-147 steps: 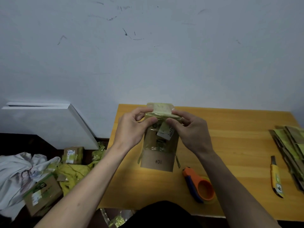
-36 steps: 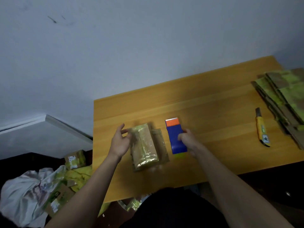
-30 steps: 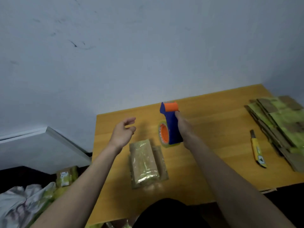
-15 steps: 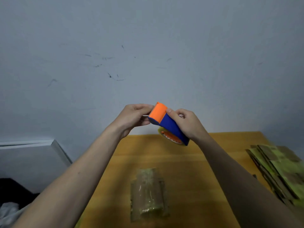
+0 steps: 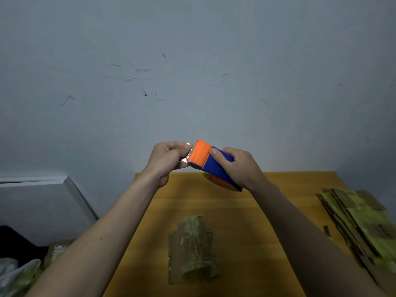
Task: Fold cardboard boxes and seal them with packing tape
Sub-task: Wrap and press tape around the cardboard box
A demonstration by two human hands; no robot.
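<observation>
The right hand point(image 5: 240, 168) holds the blue and orange tape dispenser point(image 5: 211, 163) raised above the wooden table point(image 5: 252, 211), fingers curled round its blue body and thumb pressed near the orange end. The left hand point(image 5: 167, 159), at the dispenser's 9 o'clock, pinches the clear tape end point(image 5: 186, 156) at the orange head between thumb and curled fingers. Half a second ago both hands were already at the dispenser; the left fingers now sit closer round the tape's edge, and a short shiny strip shows between hand and head. A second ago the left hand was open and away from the tool, which the right hand alone lifted off the table. The taped cardboard box point(image 5: 191, 247) lies flat on the table at 6 o'clock from the hands, untouched, where the left hand left it. A stack of flat cardboard point(image 5: 360, 224) lies at the table's 3 o'clock edge. A white panel point(image 5: 42, 202) leans by the wall at 9 o'clock.
</observation>
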